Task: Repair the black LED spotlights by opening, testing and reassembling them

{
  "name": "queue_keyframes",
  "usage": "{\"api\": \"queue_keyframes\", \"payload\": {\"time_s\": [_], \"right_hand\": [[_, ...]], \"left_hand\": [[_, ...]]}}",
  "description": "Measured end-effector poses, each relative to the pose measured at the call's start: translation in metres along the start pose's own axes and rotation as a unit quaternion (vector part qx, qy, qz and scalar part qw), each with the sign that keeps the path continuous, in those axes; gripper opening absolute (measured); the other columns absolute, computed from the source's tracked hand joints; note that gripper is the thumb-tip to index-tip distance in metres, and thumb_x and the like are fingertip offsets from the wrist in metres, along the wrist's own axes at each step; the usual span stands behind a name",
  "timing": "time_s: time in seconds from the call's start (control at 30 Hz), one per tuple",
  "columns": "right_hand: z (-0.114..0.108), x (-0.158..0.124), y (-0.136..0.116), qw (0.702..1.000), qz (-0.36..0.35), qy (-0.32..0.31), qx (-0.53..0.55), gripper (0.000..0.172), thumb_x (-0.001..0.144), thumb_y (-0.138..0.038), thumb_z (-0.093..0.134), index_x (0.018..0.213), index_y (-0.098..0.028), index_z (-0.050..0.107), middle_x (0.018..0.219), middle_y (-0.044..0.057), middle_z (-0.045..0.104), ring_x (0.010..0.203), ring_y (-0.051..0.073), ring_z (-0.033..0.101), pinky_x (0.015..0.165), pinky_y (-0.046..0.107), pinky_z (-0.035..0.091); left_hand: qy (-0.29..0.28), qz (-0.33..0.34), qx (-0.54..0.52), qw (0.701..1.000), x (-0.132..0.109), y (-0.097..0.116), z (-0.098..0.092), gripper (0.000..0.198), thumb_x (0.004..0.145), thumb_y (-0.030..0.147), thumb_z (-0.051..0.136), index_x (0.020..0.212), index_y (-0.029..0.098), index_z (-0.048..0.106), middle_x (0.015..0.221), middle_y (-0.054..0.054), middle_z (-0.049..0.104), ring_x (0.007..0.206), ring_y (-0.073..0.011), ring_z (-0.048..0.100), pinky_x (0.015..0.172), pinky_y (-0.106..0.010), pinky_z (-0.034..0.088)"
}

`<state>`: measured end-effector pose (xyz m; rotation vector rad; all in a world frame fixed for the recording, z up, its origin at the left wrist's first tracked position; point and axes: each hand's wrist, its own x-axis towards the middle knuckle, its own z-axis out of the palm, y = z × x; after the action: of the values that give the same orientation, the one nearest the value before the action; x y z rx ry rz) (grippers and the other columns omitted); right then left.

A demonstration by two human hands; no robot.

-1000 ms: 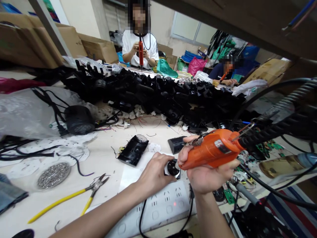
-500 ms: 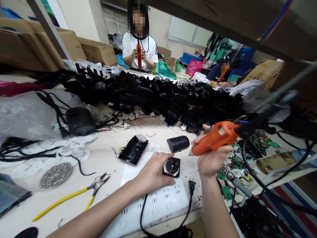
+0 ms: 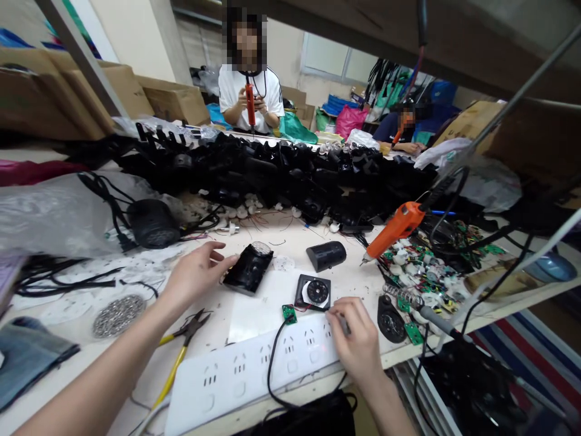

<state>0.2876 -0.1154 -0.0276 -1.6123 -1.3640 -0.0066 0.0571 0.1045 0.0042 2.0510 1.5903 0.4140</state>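
My left hand (image 3: 202, 266) is open, fingers apart, with its thumb tip at the left edge of a black plastic casing (image 3: 249, 272) that has a round clear lens. Over the right end of the white power strip (image 3: 245, 378), my right hand (image 3: 356, 339) is closed in a pinch around a dark plug (image 3: 346, 327), mostly covered by the fingers. Just beyond those fingers lies a square black part with a round dial-like face (image 3: 314, 292). Wires join it to a small green circuit board (image 3: 289, 313). A curved black cover (image 3: 325, 255) rests behind.
An orange electric screwdriver (image 3: 394, 230) hangs at right above circuit boards (image 3: 426, 272). Yellow-handled cutters (image 3: 186, 348) and a pile of screws (image 3: 118, 315) lie left. Black parts (image 3: 272, 169) heap across the back. Two people (image 3: 251, 97) sit beyond.
My right hand has let go of the orange screwdriver, which now hangs, and moved down to the strip. My left hand has left the square part and moved left to the black casing.
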Motion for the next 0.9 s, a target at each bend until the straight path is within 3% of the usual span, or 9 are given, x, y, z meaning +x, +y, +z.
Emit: {"api": "queue_keyframes", "payload": {"time_s": [0.1, 0.33, 0.43, 0.5, 0.6, 0.67, 0.8, 0.9], "right_hand": [[0.014, -0.008, 0.003, 0.997, -0.028, -0.059, -0.050, 0.014, 0.088, -0.010, 0.051, 0.089, -0.021, 0.059, 0.086, 0.005, 0.059, 0.082, 0.020, 0.061, 0.073, 0.032, 0.052], [0.019, 0.002, 0.010, 0.988, -0.065, -0.064, -0.124, 0.016, 0.089, -0.006, 0.047, 0.085, -0.020, 0.053, 0.084, 0.005, 0.056, 0.079, 0.020, 0.059, 0.070, 0.033, 0.052], [0.020, 0.005, 0.011, 0.986, -0.082, -0.060, -0.130, 0.017, 0.092, -0.006, 0.045, 0.087, -0.020, 0.053, 0.084, 0.005, 0.056, 0.078, 0.019, 0.059, 0.070, 0.033, 0.052], [0.021, 0.007, 0.012, 0.984, -0.094, -0.056, -0.138, 0.017, 0.093, -0.006, 0.045, 0.090, -0.020, 0.054, 0.084, 0.006, 0.057, 0.079, 0.019, 0.059, 0.071, 0.033, 0.053], [0.023, 0.011, 0.014, 0.981, -0.110, -0.048, -0.150, 0.016, 0.094, -0.006, 0.044, 0.093, -0.018, 0.055, 0.086, 0.007, 0.057, 0.080, 0.019, 0.060, 0.073, 0.033, 0.054], [0.024, 0.014, 0.016, 0.979, -0.120, -0.044, -0.159, 0.017, 0.094, -0.005, 0.043, 0.096, -0.017, 0.055, 0.087, 0.008, 0.058, 0.082, 0.019, 0.061, 0.074, 0.032, 0.054], [0.028, 0.018, 0.019, 0.972, -0.150, -0.040, -0.176, 0.021, 0.093, -0.004, 0.042, 0.101, -0.017, 0.057, 0.089, 0.009, 0.061, 0.084, 0.020, 0.062, 0.076, 0.032, 0.056], [0.031, 0.020, 0.021, 0.967, -0.168, -0.032, -0.190, 0.023, 0.093, -0.005, 0.042, 0.099, -0.017, 0.060, 0.087, 0.009, 0.063, 0.081, 0.020, 0.063, 0.073, 0.031, 0.057]], "left_hand": [[-0.040, -0.007, -0.009, 0.999, 0.002, 0.002, 0.010, 0.062, 0.075, 0.065, 0.053, 0.115, 0.018, 0.059, 0.094, -0.010, 0.075, 0.086, -0.0303, 0.068, 0.071, -0.035, 0.048], [-0.038, 0.031, -0.045, 0.998, 0.001, 0.007, 0.023, 0.028, 0.076, 0.046, 0.052, 0.079, 0.021, 0.065, 0.084, -0.010, 0.072, 0.086, -0.0317, 0.065, 0.074, -0.035, 0.044], [-0.029, 0.023, -0.085, 0.996, -0.008, 0.008, 0.017, 0.031, 0.079, 0.049, 0.048, 0.082, 0.022, 0.062, 0.082, -0.007, 0.071, 0.082, -0.0277, 0.065, 0.071, -0.034, 0.047], [-0.047, -0.002, -0.178, 0.983, -0.018, 0.010, 0.012, 0.034, 0.080, 0.054, 0.048, 0.086, 0.022, 0.060, 0.078, -0.003, 0.068, 0.072, -0.0223, 0.064, 0.063, -0.029, 0.049], [-0.119, -0.077, -0.395, 0.908, -0.037, 0.013, 0.004, 0.033, 0.076, 0.052, 0.062, 0.087, 0.021, 0.061, 0.073, 0.001, 0.064, 0.061, -0.0153, 0.060, 0.049, -0.022, 0.045], [-0.152, -0.125, -0.494, 0.847, -0.049, 0.014, 0.000, 0.028, 0.075, 0.043, 0.069, 0.091, 0.020, 0.065, 0.084, -0.001, 0.068, 0.067, -0.0142, 0.062, 0.050, -0.019, 0.047], [-0.157, -0.223, -0.611, 0.743, -0.068, 0.012, -0.001, 0.019, 0.079, 0.023, 0.069, 0.097, 0.018, 0.069, 0.106, -0.007, 0.071, 0.088, -0.0166, 0.068, 0.067, -0.020, 0.055], [-0.174, -0.272, -0.642, 0.695, -0.078, 0.011, 0.001, 0.031, 0.078, 0.013, 0.069, 0.109, 0.017, 0.065, 0.110, -0.010, 0.071, 0.083, -0.0215, 0.071, 0.071, -0.032, 0.059]]}}
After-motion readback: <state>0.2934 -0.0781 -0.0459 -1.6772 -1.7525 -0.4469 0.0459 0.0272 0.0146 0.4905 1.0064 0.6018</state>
